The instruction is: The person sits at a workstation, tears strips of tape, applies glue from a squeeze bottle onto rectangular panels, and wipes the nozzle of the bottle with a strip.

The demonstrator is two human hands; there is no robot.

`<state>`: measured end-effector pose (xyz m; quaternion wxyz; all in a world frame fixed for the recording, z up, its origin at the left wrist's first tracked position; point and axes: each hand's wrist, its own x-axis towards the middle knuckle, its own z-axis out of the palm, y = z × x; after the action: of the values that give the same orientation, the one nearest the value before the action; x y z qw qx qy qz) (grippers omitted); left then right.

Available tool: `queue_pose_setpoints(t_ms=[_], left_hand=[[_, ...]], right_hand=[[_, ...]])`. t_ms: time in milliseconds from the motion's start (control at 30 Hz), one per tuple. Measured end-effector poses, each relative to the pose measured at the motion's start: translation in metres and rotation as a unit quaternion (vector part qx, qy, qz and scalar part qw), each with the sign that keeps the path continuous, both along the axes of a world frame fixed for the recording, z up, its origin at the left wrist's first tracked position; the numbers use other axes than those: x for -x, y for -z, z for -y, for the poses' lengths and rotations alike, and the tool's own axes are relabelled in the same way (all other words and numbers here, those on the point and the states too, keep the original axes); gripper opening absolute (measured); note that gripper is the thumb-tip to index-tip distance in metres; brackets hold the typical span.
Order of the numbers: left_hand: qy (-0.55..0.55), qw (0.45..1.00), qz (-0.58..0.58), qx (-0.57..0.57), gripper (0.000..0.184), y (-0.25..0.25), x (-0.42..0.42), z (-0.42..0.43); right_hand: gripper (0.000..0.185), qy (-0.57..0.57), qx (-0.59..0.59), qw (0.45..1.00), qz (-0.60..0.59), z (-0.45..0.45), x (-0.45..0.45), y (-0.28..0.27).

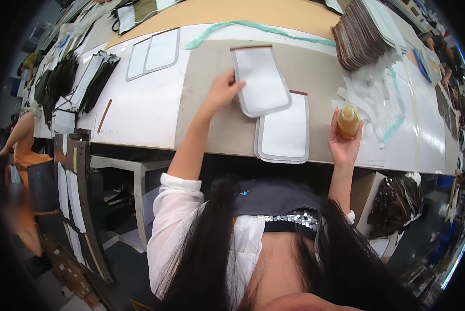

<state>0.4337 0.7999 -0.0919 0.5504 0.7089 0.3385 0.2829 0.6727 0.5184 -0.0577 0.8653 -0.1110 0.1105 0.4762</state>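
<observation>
My left hand [224, 92] pinches the left edge of a white panel with rounded bottom corners, a grey border and a brown strip along its top [262, 80]. This panel is tilted and partly covers a small stack of similar panels [284, 132] lying on the grey-beige board [206, 119]. Over the right part of the board, my right hand [345, 147] is wrapped around a small squeeze bottle [348, 124] with amber liquid and a pale nozzle. The bottle's nozzle points away from me.
Two panels [162, 51] lie at the left, near a loose brown strip [105, 115] and bundles of dark pieces [100, 80]. A tall stack of panels [362, 39] stands at the back right beside white scraps [364, 98]. Green ribbon [263, 28] crosses the back.
</observation>
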Motion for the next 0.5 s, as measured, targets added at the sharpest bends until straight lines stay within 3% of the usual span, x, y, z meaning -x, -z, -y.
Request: queue_pose_setpoints(t_ms=[133,233,367,467,500], left_hand=[[-0.125,0.986,0.054,-0.097,0.027,-0.014,0.022,-0.092],[-0.220,0.965,0.010,-0.144,0.025,-0.018,0.052,-0.159],[-0.244,0.958,-0.041,-0.148,0.028,0.014,0.094,-0.238],[-0.309,0.902,-0.166,-0.253,0.031,0.022,0.106,-0.247],[-0.350,0.857,-0.218,-0.309,0.031,0.021,0.104,-0.242]], right_hand=[[0.057,0.004,0.027,0.999,0.029,-0.002,0.007,-0.004],[0.055,0.012,0.046,0.997,0.064,-0.003,0.007,-0.006],[0.052,0.026,0.070,0.993,0.094,-0.001,0.008,-0.009],[0.051,0.030,0.083,0.990,0.107,-0.002,0.007,-0.011],[0.051,0.034,0.089,0.989,0.110,-0.002,0.007,-0.012]])
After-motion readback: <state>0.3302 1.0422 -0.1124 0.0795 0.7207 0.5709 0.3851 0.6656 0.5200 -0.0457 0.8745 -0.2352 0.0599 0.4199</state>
